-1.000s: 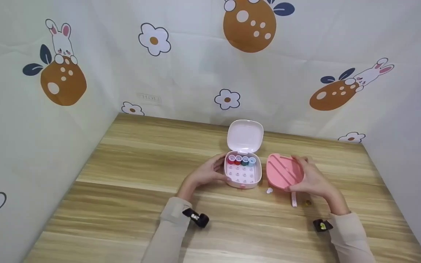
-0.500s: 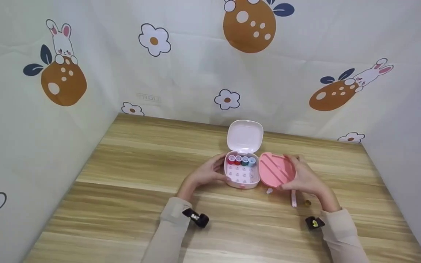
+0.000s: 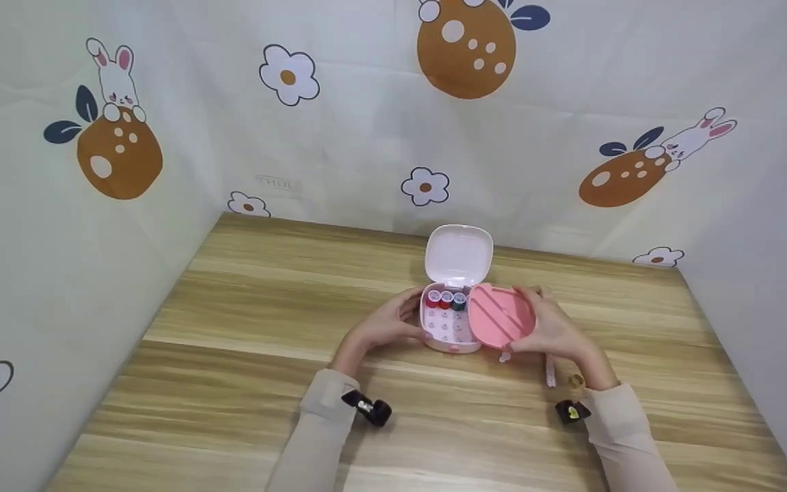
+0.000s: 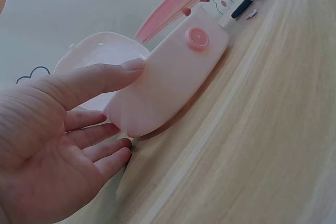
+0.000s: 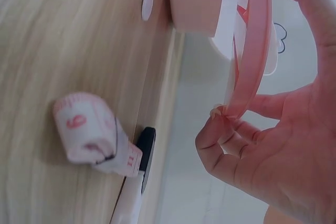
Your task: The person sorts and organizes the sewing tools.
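Observation:
A pale pink sewing box (image 3: 453, 346) stands on the table with its lid (image 3: 460, 253) raised at the back. Three thread spools (image 3: 446, 301), two red and one dark green, show in its back row above a pegged floor. My left hand (image 3: 385, 323) holds the box's left side, thumb at the front corner and fingers along the side. My right hand (image 3: 556, 331) grips a coral-pink tray (image 3: 501, 318) with ridges by its right edges. The tray (image 4: 176, 6) hangs tilted over the box's right side, hiding part of the inside.
A rolled tape measure (image 5: 86, 129) lies beneath the right hand, beside a tool with a dark end (image 5: 147, 148). A small white piece (image 3: 505, 357) and a gold-coloured small item (image 3: 576, 380) lie right of the box. Patterned cloth walls (image 3: 339, 137) surround the table.
My right hand has carried the coral-pink tray leftward, from beside the box to over its right side, covering the light-blue spool. My left hand has stayed in place on the box.

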A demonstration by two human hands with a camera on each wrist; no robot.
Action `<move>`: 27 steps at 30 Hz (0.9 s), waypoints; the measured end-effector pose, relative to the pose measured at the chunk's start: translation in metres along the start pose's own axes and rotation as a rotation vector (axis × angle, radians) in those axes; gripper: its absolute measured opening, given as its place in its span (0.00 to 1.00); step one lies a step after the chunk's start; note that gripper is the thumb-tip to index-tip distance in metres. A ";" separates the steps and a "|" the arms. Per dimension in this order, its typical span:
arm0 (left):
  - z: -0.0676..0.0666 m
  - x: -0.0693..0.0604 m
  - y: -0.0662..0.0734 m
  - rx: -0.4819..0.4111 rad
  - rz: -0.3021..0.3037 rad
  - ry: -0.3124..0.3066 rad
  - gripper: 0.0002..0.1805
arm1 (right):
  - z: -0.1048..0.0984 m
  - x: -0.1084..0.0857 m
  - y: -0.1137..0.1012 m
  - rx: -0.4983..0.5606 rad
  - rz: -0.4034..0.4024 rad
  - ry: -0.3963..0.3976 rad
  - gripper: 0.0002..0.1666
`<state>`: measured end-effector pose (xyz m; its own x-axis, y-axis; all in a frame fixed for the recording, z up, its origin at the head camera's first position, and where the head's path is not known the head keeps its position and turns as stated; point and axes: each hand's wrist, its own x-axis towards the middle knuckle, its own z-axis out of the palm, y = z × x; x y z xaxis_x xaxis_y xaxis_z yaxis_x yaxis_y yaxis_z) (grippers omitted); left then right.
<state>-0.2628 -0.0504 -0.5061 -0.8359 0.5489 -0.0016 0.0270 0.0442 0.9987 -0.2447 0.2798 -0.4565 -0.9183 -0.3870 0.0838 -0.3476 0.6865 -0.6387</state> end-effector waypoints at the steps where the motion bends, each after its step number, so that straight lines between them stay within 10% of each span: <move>1: 0.000 0.000 0.000 -0.003 0.002 -0.001 0.53 | 0.001 0.001 0.000 0.000 -0.005 0.002 0.73; 27: -0.001 -0.001 0.001 -0.021 0.013 -0.015 0.54 | 0.026 0.026 -0.020 0.028 -0.056 -0.018 0.70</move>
<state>-0.2625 -0.0516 -0.5051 -0.8272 0.5618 0.0111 0.0268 0.0196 0.9994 -0.2571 0.2400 -0.4618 -0.8937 -0.4359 0.1066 -0.3931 0.6460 -0.6543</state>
